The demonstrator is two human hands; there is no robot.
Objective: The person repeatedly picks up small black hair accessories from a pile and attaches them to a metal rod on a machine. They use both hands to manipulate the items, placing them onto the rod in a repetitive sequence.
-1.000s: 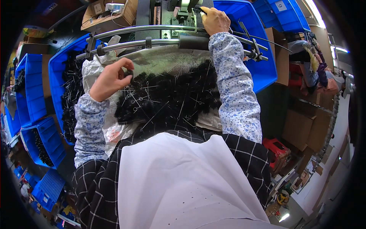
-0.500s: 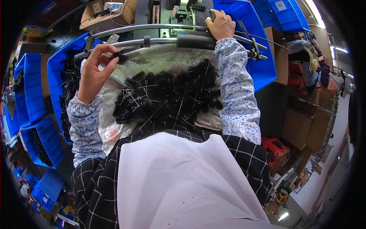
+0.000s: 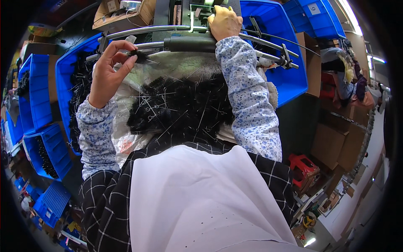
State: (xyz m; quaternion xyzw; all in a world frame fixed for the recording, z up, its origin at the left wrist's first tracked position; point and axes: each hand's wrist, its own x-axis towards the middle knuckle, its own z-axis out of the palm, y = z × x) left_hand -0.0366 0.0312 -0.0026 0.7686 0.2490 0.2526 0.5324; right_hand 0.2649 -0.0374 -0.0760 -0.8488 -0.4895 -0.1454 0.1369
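My left hand (image 3: 110, 71) pinches a small black wire-stemmed bristle brush (image 3: 142, 56) between thumb and fingertips, at the left of the metal rails. Its thin wire points to the right. My right hand (image 3: 226, 22), with pale yellow coverings on its fingers, is curled at the machine (image 3: 200, 12) beyond the rails; what it grips there is hidden. A dark sleeve (image 3: 189, 44) sits on the near rail, left of my right wrist. Below lies a heap of black wire brushes (image 3: 180, 105), many with looped wire ends, on a whitish sheet (image 3: 124, 138) in front of me.
Blue bins stand on both sides: one with black brushes (image 3: 63, 80) at left, another (image 3: 291, 82) at right. A wooden box (image 3: 145, 19) sits at the far left of the machine. A red stool (image 3: 303, 170) is at right. Another person (image 3: 348, 80) is at the far right.
My right hand has shifted left along the machine, and the dark sleeve on the rail has slid left. My left hand still pinches the brush, its wire now plainer to see.
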